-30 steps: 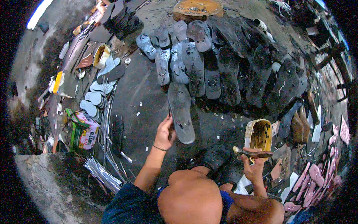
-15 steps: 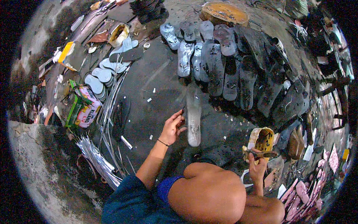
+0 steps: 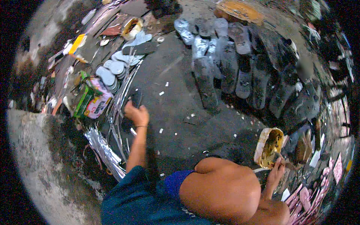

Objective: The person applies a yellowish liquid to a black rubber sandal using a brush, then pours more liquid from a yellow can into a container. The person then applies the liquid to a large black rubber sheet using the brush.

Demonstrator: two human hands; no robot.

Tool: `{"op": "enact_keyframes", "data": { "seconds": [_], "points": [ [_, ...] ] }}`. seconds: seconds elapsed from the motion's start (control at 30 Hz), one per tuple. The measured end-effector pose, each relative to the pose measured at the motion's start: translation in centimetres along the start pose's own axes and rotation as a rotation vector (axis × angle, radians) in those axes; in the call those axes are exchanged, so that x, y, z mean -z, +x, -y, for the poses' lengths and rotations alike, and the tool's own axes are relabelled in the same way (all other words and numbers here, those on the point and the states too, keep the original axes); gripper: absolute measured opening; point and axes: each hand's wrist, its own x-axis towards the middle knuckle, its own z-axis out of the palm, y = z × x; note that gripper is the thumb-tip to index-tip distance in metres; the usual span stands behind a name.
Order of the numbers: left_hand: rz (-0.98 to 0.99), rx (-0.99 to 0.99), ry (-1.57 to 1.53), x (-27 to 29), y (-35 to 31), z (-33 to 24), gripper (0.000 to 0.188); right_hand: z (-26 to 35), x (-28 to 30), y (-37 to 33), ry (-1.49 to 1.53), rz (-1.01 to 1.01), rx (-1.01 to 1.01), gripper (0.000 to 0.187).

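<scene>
My left hand reaches to the left, its fingers curled around a dark flat sole; the sole's near part is hidden under the hand. My right hand grips a thin brown brush-like tool beside an open, yellowish container with dark smears inside. The tool's tip is at the container's near end. Ahead, a grey coated sole lies lengthwise against rows of dark, glossy soles.
Pale blue-grey soles are stacked at the left near long silvery strips and a green-and-pink packet. Pink offcuts lie at the lower right. A round orange-brown block stands at the back. White scraps dot the dark floor.
The grey sole has gone from in front of my knees to the rows ahead. My left hand has left it and moved left to the dark sole. My right hand's tool has tilted toward the container.
</scene>
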Motion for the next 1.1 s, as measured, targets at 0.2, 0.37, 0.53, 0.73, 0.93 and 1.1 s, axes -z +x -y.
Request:
{"op": "enact_keyframes", "data": {
  "seconds": [0.2,0.37,0.53,0.73,0.93,1.1],
  "points": [
    [0.772,0.367,-0.452,4.6,3.6,1.5,0.021,-5.7,-4.6,6.5,-0.161,-0.296,0.306,0.033],
    [1.103,0.1,-0.795,13.5,0.2,-19.0,0.023,-6.6,-6.0,8.9,-0.287,-0.058,0.248,0.032],
    [1.407,-0.125,-0.938,7.3,-12.9,-19.9,0.034,-0.7,-1.7,4.0,-0.226,-0.311,0.214,0.048],
    [1.303,-0.704,-0.772,2.8,-16.9,-26.2,0.056,-4.7,2.2,-0.8,-0.303,0.136,0.136,0.04],
    [1.31,-0.945,-0.506,3.0,-16.9,-31.2,0.079,-9.5,3.2,-2.2,0.172,0.61,0.148,0.048],
    [1.745,0.124,-1.122,-1.7,-11.5,-33.7,0.055,5.0,9.3,3.9,0.882,0.316,0.274,0.038]
  ]
}}
